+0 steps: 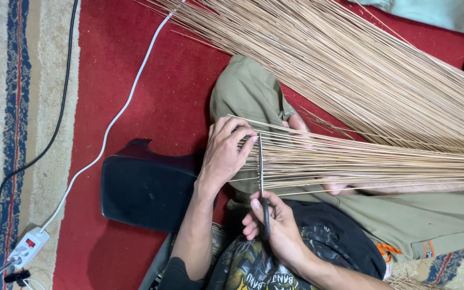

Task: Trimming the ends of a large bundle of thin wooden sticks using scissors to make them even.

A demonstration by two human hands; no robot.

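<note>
My left hand (225,156) clenched on the cut ends of a fan of thin sticks (350,164) across my lap, my right hand (275,223) gripping scissors (262,182), blades upright against the sticks, red carpet (151,80) beneath

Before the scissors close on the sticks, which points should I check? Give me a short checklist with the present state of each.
1. The left hand grips the bundle of thin sticks near its cut end: ok.
2. The scissors stand across the sticks, blades upright: ok.
3. The left fingertips lie very near the blade: not ok, looks risky.
4. The right hand has fingers in the handle loops: ok.
5. All stick ends are level at the blade: cannot tell.
6. The foot under the bundle lies to the side of the blade: ok.
</note>
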